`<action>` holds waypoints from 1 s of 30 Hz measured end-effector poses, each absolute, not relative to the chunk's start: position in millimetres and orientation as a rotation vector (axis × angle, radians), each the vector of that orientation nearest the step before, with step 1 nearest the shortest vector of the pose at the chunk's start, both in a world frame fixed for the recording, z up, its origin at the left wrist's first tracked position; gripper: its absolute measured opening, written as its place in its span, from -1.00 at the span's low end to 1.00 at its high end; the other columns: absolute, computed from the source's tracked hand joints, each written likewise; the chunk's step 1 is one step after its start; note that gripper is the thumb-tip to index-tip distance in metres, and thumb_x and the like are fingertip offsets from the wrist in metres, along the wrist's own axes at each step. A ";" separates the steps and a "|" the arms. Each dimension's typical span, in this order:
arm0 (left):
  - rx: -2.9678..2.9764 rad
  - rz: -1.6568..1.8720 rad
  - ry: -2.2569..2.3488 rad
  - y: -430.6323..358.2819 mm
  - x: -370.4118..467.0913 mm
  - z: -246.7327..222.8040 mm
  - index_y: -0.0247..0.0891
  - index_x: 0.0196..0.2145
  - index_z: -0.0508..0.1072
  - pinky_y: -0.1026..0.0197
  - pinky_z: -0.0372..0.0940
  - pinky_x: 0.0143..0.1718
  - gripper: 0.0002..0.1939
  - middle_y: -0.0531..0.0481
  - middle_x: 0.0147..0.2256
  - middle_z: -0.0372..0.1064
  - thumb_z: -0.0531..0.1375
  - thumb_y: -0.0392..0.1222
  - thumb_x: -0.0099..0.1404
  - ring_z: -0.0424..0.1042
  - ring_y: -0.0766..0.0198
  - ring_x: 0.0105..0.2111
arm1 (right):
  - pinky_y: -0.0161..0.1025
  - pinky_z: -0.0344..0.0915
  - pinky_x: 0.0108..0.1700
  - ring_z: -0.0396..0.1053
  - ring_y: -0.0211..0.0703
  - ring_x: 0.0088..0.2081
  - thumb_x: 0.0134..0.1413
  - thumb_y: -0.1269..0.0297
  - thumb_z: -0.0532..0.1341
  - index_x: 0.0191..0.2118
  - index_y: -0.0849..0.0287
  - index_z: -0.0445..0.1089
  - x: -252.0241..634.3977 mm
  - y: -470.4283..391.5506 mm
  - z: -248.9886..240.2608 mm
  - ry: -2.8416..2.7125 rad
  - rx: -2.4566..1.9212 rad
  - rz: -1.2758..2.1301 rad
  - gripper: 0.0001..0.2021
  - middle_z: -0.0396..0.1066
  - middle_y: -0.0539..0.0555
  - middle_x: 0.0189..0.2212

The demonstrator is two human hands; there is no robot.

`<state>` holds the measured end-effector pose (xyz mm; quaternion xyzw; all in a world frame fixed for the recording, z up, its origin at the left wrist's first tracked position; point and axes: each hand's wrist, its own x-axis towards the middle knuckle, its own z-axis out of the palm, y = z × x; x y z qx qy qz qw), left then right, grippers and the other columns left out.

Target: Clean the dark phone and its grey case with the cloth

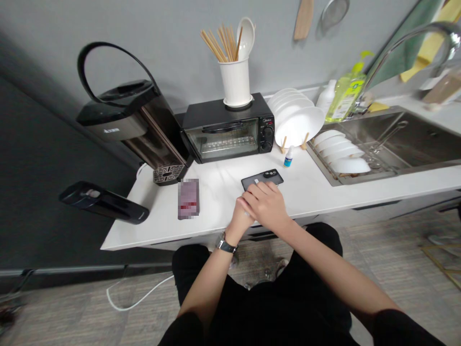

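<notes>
My right hand [267, 204] is closed over my left hand [240, 217], above the front part of the white counter [216, 226]. Most of the left hand's fingers are hidden beneath the right one. A small whitish patch shows between the hands, too little to name. Just behind them lies a dark phone [275, 177], its camera side up. A small white bottle with a blue label [288, 157] stands upright a bit farther back. To the left, a phone with a blurred-out screen [188, 198] rests on the counter. There is a watch [226, 244] on my left wrist.
At the left stand a large drinks dispenser [144, 129] and a black flask [108, 204]. A toaster oven [230, 129] carries a chopstick holder [236, 79]. Plates [300, 125] stand in a rack beside the sink [414, 129], which has bowls [349, 165] and a soap bottle [345, 96] nearby.
</notes>
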<state>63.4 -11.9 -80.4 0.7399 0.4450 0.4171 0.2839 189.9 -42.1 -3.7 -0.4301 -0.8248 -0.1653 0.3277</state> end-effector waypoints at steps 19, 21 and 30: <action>2.093 1.083 1.164 -23.2 50.3 -99.4 -0.28 -0.20 0.62 0.21 0.43 -0.20 -0.78 -0.10 -0.28 0.62 0.15 -0.29 0.49 0.56 0.20 -0.32 | 0.06 0.04 0.30 0.39 -0.03 -0.10 0.47 0.36 0.02 -0.14 0.13 0.52 194.3 -39.0 -69.3 -1.929 -1.378 -0.120 -0.70 0.58 0.09 -0.21; 2.065 1.094 1.184 -24.4 48.0 -101.0 -0.29 -0.24 0.62 0.23 0.41 -0.24 -0.80 -0.08 -0.33 0.61 0.18 -0.28 0.47 0.53 0.23 -0.37 | 0.00 0.09 0.30 0.41 -0.03 -0.06 0.46 0.35 0.04 -0.03 0.15 0.53 203.7 -34.9 -69.0 -2.057 -1.289 -0.087 -0.71 0.60 0.11 -0.13; 1.971 1.015 1.175 -25.9 44.2 -98.5 -0.30 -0.22 0.70 0.27 0.41 -0.33 -0.84 -0.06 -0.35 0.65 0.27 -0.33 0.37 0.52 0.26 -0.44 | 0.10 0.09 0.34 0.42 0.06 0.04 0.45 0.34 0.00 -0.03 0.14 0.56 209.6 -31.4 -69.0 -2.053 -1.300 -0.084 -0.65 0.59 0.15 -0.09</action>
